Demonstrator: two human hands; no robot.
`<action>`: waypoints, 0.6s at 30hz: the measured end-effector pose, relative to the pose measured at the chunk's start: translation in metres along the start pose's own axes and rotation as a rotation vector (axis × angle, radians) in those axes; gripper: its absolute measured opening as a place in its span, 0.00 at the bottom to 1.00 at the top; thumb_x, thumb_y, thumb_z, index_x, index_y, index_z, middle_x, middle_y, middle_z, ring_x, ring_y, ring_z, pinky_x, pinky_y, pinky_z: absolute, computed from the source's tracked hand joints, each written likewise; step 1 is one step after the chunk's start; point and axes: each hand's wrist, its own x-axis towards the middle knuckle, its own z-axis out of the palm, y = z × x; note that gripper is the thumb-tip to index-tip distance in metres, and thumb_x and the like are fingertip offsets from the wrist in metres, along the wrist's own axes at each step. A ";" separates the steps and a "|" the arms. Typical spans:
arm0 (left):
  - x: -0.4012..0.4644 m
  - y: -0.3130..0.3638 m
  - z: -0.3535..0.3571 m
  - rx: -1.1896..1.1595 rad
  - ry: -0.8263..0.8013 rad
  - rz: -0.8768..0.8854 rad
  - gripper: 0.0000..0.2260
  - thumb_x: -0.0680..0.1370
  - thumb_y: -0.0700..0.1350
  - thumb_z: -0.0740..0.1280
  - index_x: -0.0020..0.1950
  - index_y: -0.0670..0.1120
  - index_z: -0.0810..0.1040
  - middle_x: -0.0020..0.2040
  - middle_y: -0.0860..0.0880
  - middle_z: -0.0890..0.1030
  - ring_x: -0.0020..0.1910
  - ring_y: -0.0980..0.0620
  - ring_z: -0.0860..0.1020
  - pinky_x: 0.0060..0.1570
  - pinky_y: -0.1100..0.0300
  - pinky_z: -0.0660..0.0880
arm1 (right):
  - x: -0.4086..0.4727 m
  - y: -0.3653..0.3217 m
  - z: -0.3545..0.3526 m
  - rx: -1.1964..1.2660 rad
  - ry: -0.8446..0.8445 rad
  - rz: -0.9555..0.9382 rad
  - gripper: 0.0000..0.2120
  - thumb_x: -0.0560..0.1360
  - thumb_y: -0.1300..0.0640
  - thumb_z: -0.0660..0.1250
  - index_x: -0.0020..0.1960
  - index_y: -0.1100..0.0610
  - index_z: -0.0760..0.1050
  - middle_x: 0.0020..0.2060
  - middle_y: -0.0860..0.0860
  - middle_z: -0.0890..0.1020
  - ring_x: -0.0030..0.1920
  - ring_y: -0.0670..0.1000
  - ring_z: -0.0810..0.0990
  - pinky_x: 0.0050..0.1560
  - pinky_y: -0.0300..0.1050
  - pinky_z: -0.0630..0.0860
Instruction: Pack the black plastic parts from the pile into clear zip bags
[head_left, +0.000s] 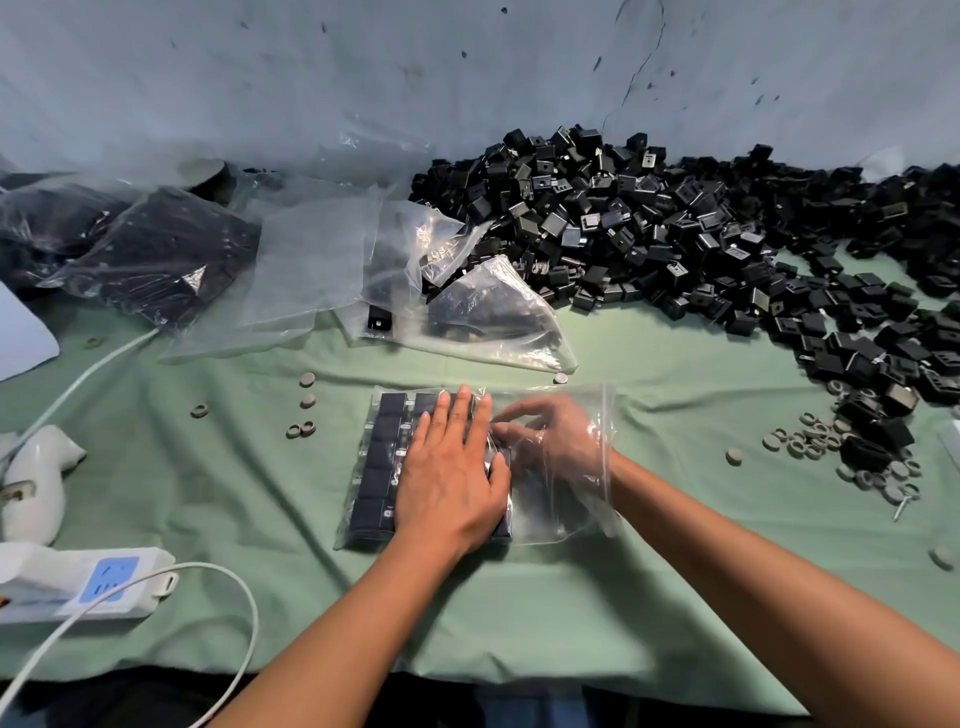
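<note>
A clear zip bag (582, 499) lies flat on the green cloth in front of me, its open end to the right. Rows of black plastic parts (382, 457) fill its left half. My left hand (449, 470) lies flat on top of the bag, fingers straight, pressing on the parts. My right hand (550, 441) is inside the bag through its open end, fingers bent against the right edge of the rows; the plastic blurs what they touch. The big pile of loose black parts (675, 228) lies at the back right.
Empty clear bags (311, 265) and a part-filled one (488, 312) lie behind the work spot. Filled bags (150, 249) are stacked at the back left. A white power strip (78, 582) with cable and a white tool (36, 478) sit left. Small grey rings (810, 441) are scattered right.
</note>
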 end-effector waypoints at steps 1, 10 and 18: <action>0.000 0.000 0.000 -0.003 0.001 0.001 0.32 0.79 0.61 0.38 0.84 0.54 0.42 0.84 0.48 0.43 0.83 0.50 0.41 0.81 0.48 0.42 | -0.001 -0.001 -0.001 0.012 -0.011 -0.002 0.03 0.76 0.57 0.76 0.49 0.50 0.86 0.38 0.57 0.87 0.34 0.52 0.86 0.33 0.39 0.80; 0.000 0.000 0.001 -0.010 0.002 0.001 0.31 0.80 0.60 0.39 0.83 0.56 0.44 0.84 0.48 0.43 0.83 0.49 0.40 0.81 0.49 0.40 | -0.001 0.000 -0.013 -0.024 -0.110 0.046 0.12 0.79 0.56 0.73 0.61 0.56 0.81 0.42 0.54 0.88 0.38 0.49 0.87 0.38 0.43 0.83; 0.000 -0.001 0.000 -0.022 0.016 0.003 0.31 0.80 0.60 0.40 0.84 0.55 0.45 0.84 0.48 0.43 0.83 0.49 0.40 0.81 0.50 0.40 | 0.016 -0.007 -0.129 -0.510 -0.278 0.341 0.08 0.77 0.63 0.67 0.42 0.61 0.82 0.34 0.56 0.84 0.32 0.53 0.81 0.30 0.40 0.75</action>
